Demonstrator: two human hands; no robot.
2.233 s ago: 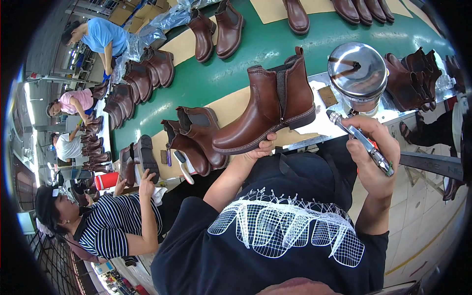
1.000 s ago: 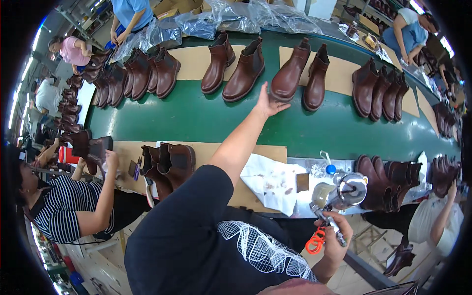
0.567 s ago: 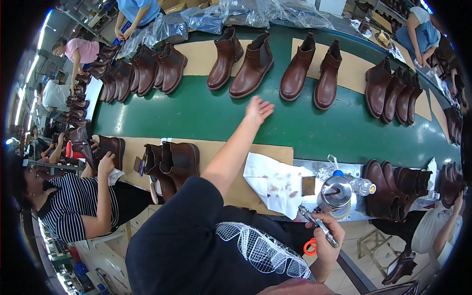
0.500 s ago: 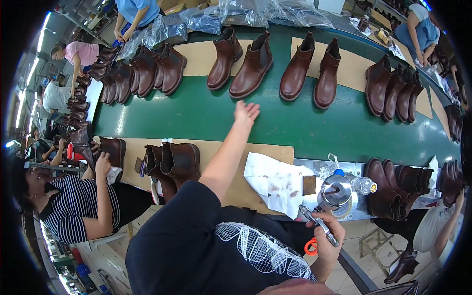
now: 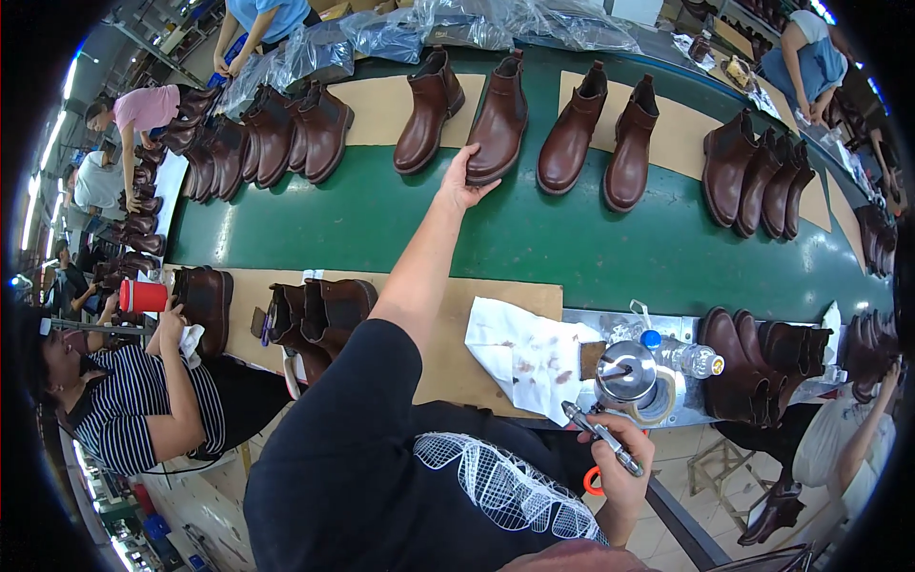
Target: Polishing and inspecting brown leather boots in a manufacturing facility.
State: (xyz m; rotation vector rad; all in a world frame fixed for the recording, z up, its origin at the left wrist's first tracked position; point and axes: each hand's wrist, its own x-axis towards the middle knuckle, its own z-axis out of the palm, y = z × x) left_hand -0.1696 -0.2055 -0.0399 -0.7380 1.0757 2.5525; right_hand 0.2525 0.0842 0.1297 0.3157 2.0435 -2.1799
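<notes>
My left hand (image 5: 465, 179) reaches across the green table and grips the toe of a dark brown ankle boot (image 5: 498, 119), thumb on the upper and fingers around the sole edge. Its mate (image 5: 429, 114) stands just left on brown cardboard. Near my body, my right hand (image 5: 624, 458) is closed around a metal spray gun (image 5: 602, 437), whose round metal cup (image 5: 626, 370) sits above the bench edge. A stained white cloth (image 5: 524, 357) and a small brown pad (image 5: 593, 357) lie left of the cup.
More brown boots (image 5: 624, 143) stand in pairs along the far side. Clear plastic bottles (image 5: 691, 359) and a tape roll (image 5: 660, 400) are by the spray gun. Boots (image 5: 329, 310) also stand near my left, beside a co-worker in stripes (image 5: 143, 405) with a red cup (image 5: 143, 296).
My left hand has gone from open in front of the boot to gripping its toe; the boot has turned, toe swinging right. The spray gun has shifted slightly left and down.
</notes>
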